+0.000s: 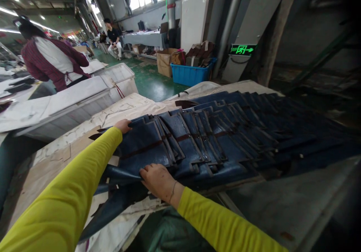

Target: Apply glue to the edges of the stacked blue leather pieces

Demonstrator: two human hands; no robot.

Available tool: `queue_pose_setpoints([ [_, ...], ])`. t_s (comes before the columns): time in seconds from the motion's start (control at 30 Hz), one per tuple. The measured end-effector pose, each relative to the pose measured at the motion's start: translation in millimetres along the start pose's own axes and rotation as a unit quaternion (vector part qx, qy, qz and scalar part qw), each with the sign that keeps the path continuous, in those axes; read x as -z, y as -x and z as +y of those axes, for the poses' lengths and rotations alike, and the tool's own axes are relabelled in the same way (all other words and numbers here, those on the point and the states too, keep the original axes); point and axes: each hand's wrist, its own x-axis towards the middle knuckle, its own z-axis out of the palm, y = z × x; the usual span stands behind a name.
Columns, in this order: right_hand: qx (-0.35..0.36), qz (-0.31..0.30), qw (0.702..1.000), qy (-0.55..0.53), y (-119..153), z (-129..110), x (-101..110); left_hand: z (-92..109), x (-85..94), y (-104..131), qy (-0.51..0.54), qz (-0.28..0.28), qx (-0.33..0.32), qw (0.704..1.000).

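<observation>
Overlapping dark blue leather-like panels [186,132] lie in long rows over the work table, their edges dark and notched at the corners. My left hand [123,126] is closed on the far left edge of the nearest panel [143,141], which has a dark brown stripe across it. The near edge of that blue panel is pinched in my right hand [159,180], fingers curled over it. Below the right hand, another blue piece [113,203] hangs over the table's near side. Both fingertips are partly hidden.
Cardboard [56,162] covers the table's left part. Beyond it stand white bins [121,79], a blue crate [188,74] and a cardboard box [165,62]. A co-worker in a plaid top [53,56] stands at the left; another person [113,38] sits farther back.
</observation>
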Motion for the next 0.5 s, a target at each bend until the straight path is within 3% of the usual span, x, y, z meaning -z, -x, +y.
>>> queue_pose_setpoints([
  [0.13, -0.001, 0.009, 1.000, -0.012, -12, -4, -8, -2, 9.0, -10, -0.009, 0.019, -0.022, 1.000],
  [0.3, 0.006, 0.011, 1.000, -0.014, -16, 0, -22, -5, 6.6, -21, -0.017, -0.013, -0.004, 1.000],
  [0.5, -0.031, -0.003, 0.999, -0.006, -39, 5, -10, -17, 12.9, -34, -0.018, -0.046, -0.024, 0.999],
])
